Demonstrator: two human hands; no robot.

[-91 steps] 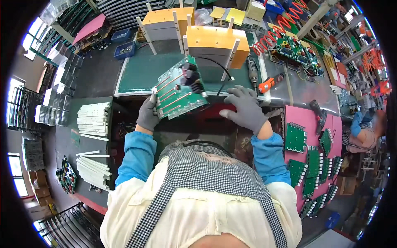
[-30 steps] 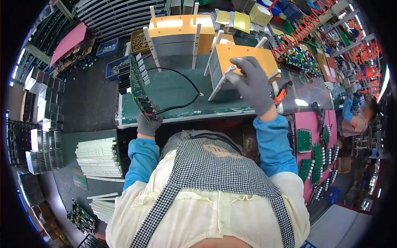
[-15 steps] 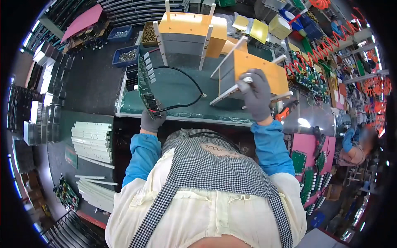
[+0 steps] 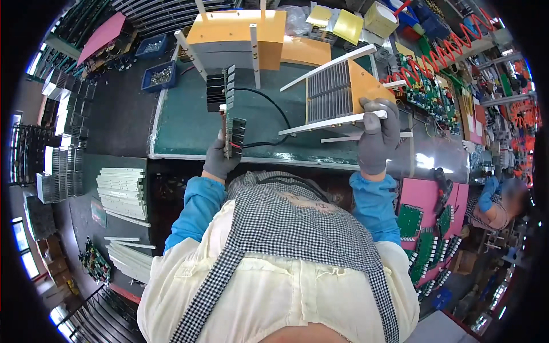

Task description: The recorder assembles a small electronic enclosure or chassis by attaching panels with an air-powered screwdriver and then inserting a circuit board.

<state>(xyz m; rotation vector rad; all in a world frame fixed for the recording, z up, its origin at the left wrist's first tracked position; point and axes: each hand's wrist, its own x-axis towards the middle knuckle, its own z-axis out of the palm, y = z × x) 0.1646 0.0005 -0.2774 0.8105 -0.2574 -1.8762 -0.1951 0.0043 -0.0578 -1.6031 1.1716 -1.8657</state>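
My left hand (image 4: 219,159), in a grey glove, grips a green circuit board with black heat sinks (image 4: 229,108), held edge-on and upright over the green bench mat (image 4: 183,126). A black cable (image 4: 274,114) runs from the board across the mat. My right hand (image 4: 377,134), also gloved, holds an orange fixture with white rails and a ribbed metal face (image 4: 337,94), tilted up off the mat. A second orange fixture (image 4: 237,34) stands at the back of the mat.
Stacks of white strips (image 4: 123,191) lie on the dark table at my left. Blue bins of small parts (image 4: 160,74) sit at the back left. Pink trays with green boards (image 4: 426,228) are at my right, where another person (image 4: 497,200) works. A red coiled hose (image 4: 452,43) hangs at the back right.
My right hand has lifted and tilted the orange fixture so its ribbed face shows. The left hand has turned the circuit board from flat to upright and edge-on.
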